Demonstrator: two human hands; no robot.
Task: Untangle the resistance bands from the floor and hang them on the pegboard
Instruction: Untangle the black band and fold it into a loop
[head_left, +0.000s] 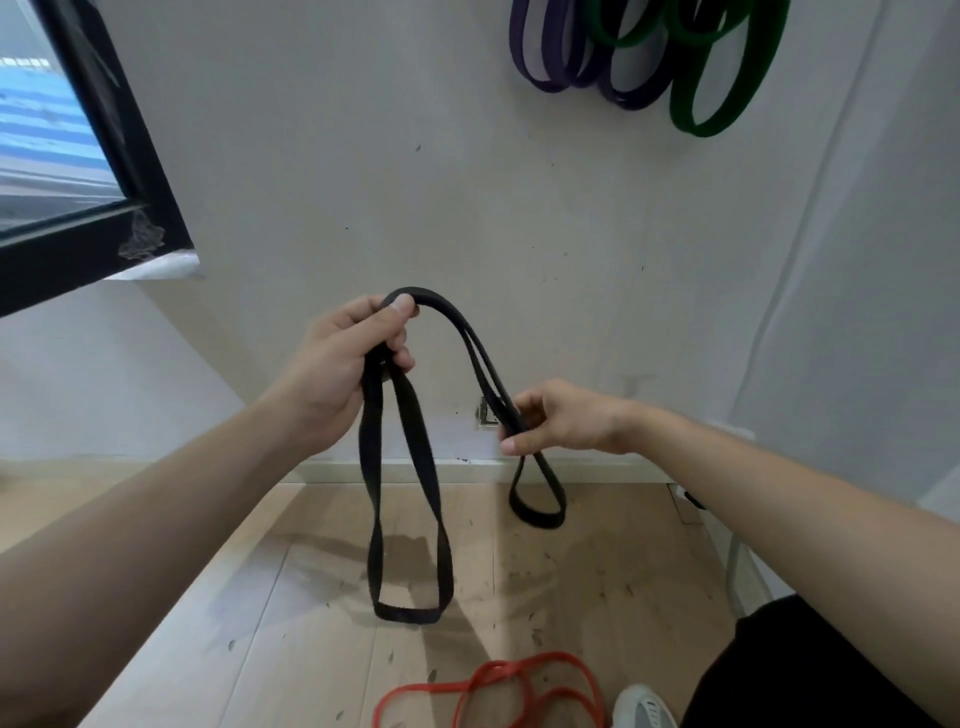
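A black resistance band (408, 499) hangs in the air between my hands in front of the wall. My left hand (345, 366) is shut on its upper part, and a long loop drops from it toward the floor. My right hand (563, 418) pinches the band lower and to the right, with a short loop dangling under it. Red bands (498, 691) lie tangled on the wooden floor near my foot. Purple bands (566, 52) and green bands (722, 78) hang on the wall at the upper right; their pegs are out of frame.
A black-framed window (98, 171) juts out at the upper left. A wall socket (485, 413) sits low on the wall behind the band. My grey shoe (641, 706) and dark trouser leg (779, 670) are at the bottom right. The floor (291, 597) is scuffed.
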